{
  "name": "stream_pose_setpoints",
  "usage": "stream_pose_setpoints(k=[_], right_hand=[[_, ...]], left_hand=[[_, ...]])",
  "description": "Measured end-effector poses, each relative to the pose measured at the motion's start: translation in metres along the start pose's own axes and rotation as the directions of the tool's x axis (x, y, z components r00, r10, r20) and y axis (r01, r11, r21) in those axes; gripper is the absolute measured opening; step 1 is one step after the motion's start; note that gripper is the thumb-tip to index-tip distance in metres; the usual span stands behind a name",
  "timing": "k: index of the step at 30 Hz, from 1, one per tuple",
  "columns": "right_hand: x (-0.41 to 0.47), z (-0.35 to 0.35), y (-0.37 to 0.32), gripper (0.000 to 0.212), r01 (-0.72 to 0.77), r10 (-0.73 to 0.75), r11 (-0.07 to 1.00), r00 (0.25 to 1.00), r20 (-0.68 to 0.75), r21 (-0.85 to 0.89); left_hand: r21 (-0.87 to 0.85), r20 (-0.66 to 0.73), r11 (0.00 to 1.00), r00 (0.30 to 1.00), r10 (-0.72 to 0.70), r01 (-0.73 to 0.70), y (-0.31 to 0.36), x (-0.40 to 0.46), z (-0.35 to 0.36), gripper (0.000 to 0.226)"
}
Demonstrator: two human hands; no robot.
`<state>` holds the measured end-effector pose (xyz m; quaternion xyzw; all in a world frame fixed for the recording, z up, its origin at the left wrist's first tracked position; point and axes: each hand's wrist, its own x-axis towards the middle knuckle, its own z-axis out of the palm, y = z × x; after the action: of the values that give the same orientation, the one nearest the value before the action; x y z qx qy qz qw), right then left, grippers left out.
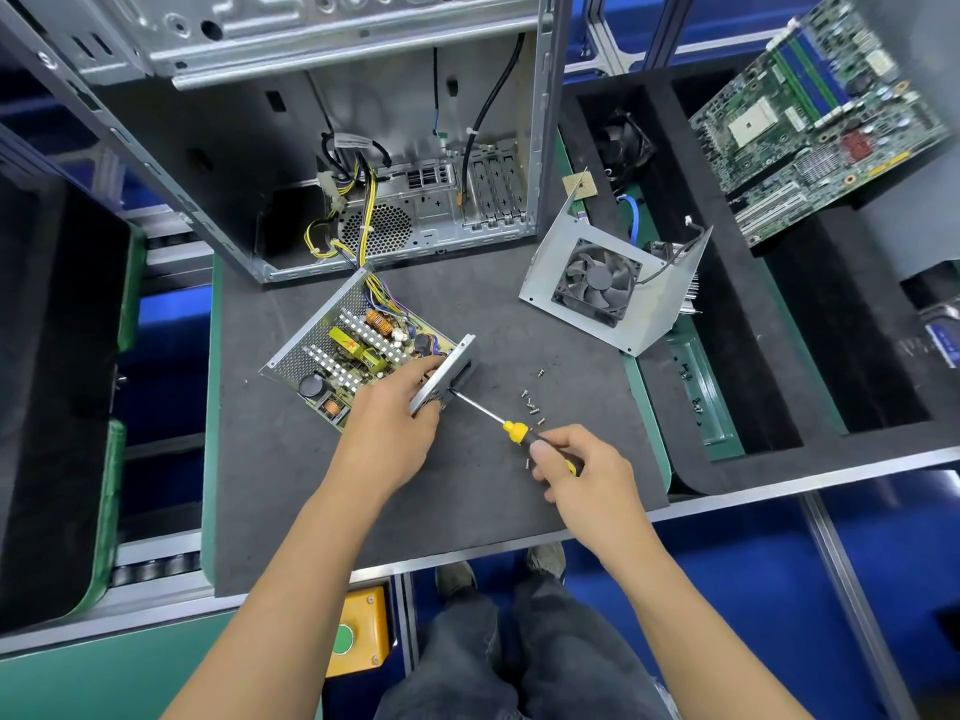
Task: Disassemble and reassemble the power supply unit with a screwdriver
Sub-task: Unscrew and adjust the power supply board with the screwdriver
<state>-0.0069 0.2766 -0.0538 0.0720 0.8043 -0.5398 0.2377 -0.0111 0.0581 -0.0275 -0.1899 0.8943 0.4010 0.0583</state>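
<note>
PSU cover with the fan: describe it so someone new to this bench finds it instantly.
Start at the open computer case standing at the back of the grey mat. Just right of it, at the mat's right edge, lies a bent sheet-metal cover carrying a black fan. Unlike the opened power supply unit nearby, it shows no circuit board.

Two hands [395,433], one screwdriver [511,431], one open power box [358,356], two fans [597,280], about nine little screws [532,407].
</note>
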Motion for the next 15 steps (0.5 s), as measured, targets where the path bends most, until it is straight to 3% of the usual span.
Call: stream_pose_setpoints(k=[3,6,9,11,13,15], right_hand=[[-0.0024,0.0025,-0.0029,0.005,0.009,-0.009,1.000,0.999,0.031,0.014],[-0.0018,0.0069,-0.0017,0.026,0.063,-0.063,0.998,0.998,-0.018,-0.020],[-0.0013,0.0070,-0.0065,0.012,0.050,-0.048,0.999,0.991,-0.125,0.018],[0.0001,0.0065,-0.0084,0.022,0.028,-0.028,1.000,0.996,-0.089,-0.002],[0.0014,0.0068,-0.0063,0.006,0.029,-0.028,0.999,0.999,-0.031,0.020],[0.0011,0.0059,-0.0037,0.020,0.065,-0.065,0.998,0.998,-0.021,-0.002]], left_hand=[[0.009,-0.004,1.000,1.000,0.006,-0.006,0.0007,0.0001,-0.0006,0.050],[0.013,0.003,1.000,1.000,0.011,-0.011,0.0009,-0.0010,-0.0020,0.051],[0.007,0.016,1.000,1.000,0.001,-0.001,0.0012,-0.0016,-0.0030,0.051],[0.010,0.013,1.000,1.000,0.000,0.000,0.0009,-0.0013,-0.0020,0.051],[0.010,0.014,1.000,1.000,-0.007,0.007,0.0008,-0.0010,-0.0015,0.051],[0.003,0.014,1.000,1.000,-0.007,0.007,0.0009,-0.0010,-0.0015,0.050]])
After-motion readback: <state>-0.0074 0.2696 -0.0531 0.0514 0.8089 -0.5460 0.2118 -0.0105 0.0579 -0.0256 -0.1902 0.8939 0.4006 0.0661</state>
